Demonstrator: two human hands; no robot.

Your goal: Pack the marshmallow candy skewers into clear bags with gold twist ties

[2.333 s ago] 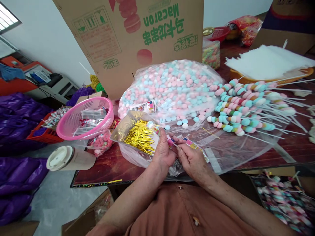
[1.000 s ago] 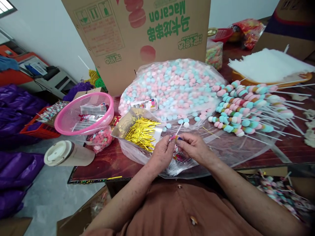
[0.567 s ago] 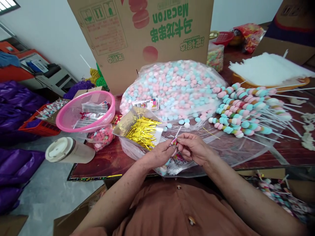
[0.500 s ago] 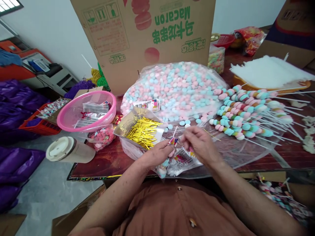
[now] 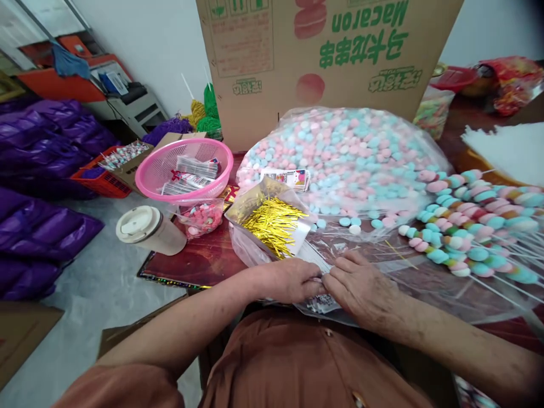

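Note:
My left hand and my right hand meet low over the table's front edge, fingertips touching. Both are closed in a pinch, and the fingers cover whatever lies between them. Beneath them is a pile of printed clear wrappers, partly hidden by the hands. Just beyond my left hand stands an opened foil-lined packet full of gold twist ties. One loose gold tie lies on the plastic to the right. Marshmallow skewers in pink, blue and white are heaped at the right.
A large clear bag of marshmallows fills the middle, before a cardboard box. Leftward are a pink basket with packets, a lidded cup and a small bag of pink sweets. White sticks lie far right.
The view has swung left. My hands have come together and lower. The wrapped marshmallow skewer that showed in my left hand is now hidden from sight.

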